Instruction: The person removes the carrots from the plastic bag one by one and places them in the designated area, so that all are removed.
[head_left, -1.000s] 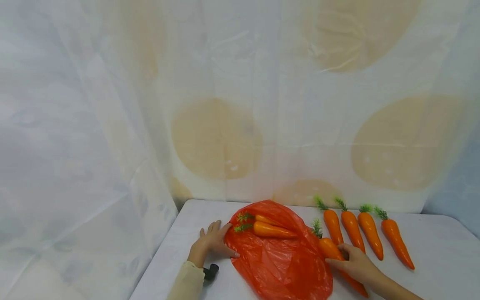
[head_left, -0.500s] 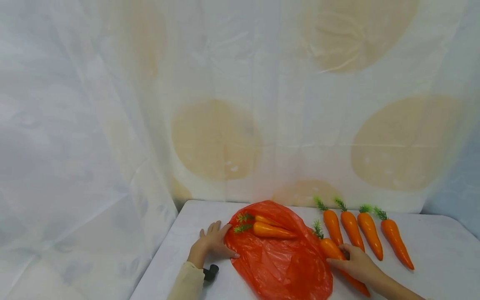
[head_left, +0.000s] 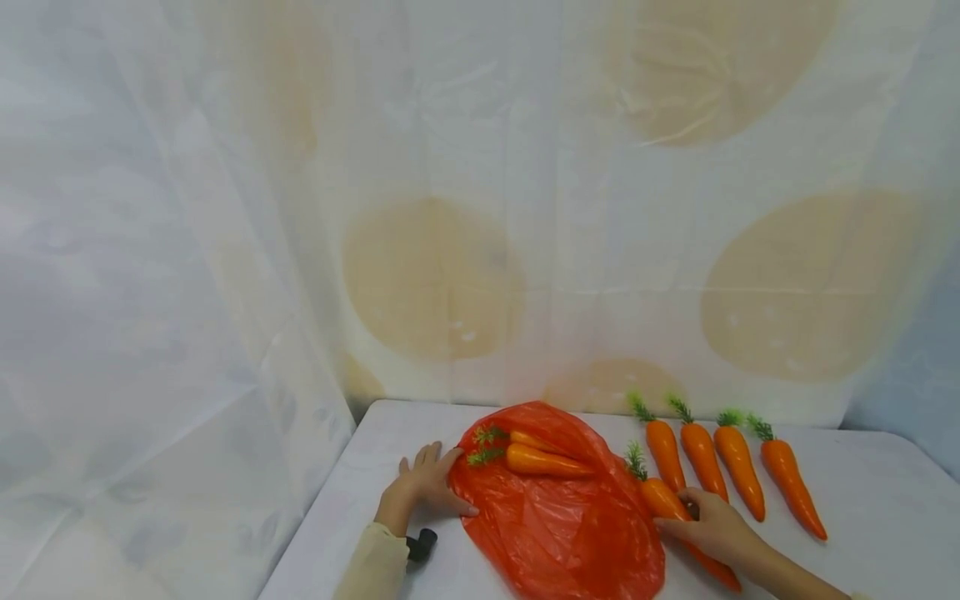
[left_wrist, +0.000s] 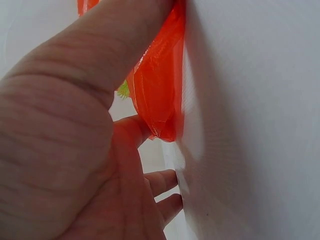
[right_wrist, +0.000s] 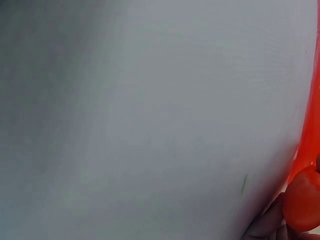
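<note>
A red plastic bag [head_left: 555, 517] lies spread on the white table, with two orange carrots [head_left: 547, 461] with green tops on its far part. At the bag's left edge rests my left hand [head_left: 429, 485], its fingers spread and its thumb lying over the plastic. In the left wrist view the bag's edge [left_wrist: 160, 100] sits between thumb and index finger. My right hand [head_left: 712, 527] grips a carrot [head_left: 660, 500] around its middle, between thumb and fingers. This carrot's leafy end overlaps the bag's right edge, and its tip points toward the near right.
Several more carrots [head_left: 738, 467] lie side by side at the right back, tops away from me. A black object [head_left: 423, 546] shows by the left wrist. Behind the table [head_left: 870, 500] hangs a pale curtain [head_left: 600, 208] with tan spots.
The carrot in my right hand has shifted very slightly to the right with the hand. My left hand and the bag stay in place.
</note>
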